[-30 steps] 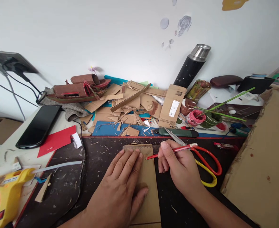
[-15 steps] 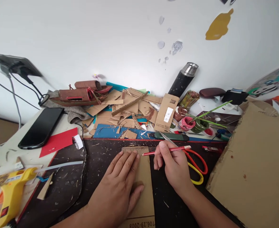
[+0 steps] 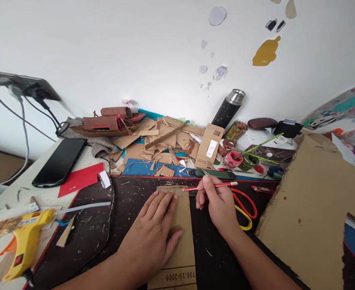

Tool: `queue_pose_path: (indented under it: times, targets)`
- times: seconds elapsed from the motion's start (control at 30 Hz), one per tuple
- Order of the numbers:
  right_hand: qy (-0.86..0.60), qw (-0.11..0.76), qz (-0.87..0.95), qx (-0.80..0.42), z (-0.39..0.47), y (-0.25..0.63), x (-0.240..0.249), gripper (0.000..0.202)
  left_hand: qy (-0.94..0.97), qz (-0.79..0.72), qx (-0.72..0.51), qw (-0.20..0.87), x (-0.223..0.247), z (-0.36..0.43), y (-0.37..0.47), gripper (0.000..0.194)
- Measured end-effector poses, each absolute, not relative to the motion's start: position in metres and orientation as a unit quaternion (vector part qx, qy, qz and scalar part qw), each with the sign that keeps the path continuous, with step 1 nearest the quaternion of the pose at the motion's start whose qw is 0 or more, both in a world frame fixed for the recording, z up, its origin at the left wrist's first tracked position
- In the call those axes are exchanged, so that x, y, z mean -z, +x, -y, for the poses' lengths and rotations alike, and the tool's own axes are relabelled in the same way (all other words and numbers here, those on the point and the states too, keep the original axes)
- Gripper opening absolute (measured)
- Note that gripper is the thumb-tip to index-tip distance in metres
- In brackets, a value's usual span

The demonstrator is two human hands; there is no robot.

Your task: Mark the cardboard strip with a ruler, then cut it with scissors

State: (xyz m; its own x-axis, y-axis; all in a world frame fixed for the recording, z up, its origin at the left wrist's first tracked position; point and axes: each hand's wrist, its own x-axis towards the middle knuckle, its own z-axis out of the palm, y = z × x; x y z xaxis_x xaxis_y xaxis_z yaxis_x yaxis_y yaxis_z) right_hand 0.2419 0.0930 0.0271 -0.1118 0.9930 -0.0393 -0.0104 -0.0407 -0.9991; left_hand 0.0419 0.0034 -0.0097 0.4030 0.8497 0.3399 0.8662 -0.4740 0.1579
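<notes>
My left hand (image 3: 153, 229) lies flat, fingers stretched out, on a brown cardboard strip (image 3: 181, 241) printed with dark numbers. Its fingertips rest at a clear ruler (image 3: 165, 188) laid across the strip's far end. A red pencil (image 3: 207, 186) is pinched in my right hand (image 3: 221, 205), its tip pointing left over the strip by the ruler. Whether the tip touches the cardboard I cannot tell. Scissors with red and yellow handles (image 3: 246, 203) lie beside and partly under my right hand; their blades are mostly hidden.
Cardboard scraps (image 3: 165, 137) pile up behind, beside model boats (image 3: 104, 125). Paint jars (image 3: 234, 158), a green cutter (image 3: 215, 174) and a black flask (image 3: 228, 108) stand or lie behind my right hand. A yellow glue gun (image 3: 29, 237) and phone (image 3: 59, 163) lie left; large cardboard (image 3: 304, 209) right.
The whole view has shifted slightly. The pencil tip has moved a little away from me, towards the ruler's far edge. My left hand stays flat on the strip.
</notes>
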Motion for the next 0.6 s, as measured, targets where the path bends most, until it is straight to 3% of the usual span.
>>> queue_pose_path:
  times: [0.6]
  targets:
    - [-0.460,0.426,0.559,-0.543,-0.086,0.229,-0.026,0.058,-0.841,0.507,0.185,0.024,0.010,-0.004,0.043,0.065]
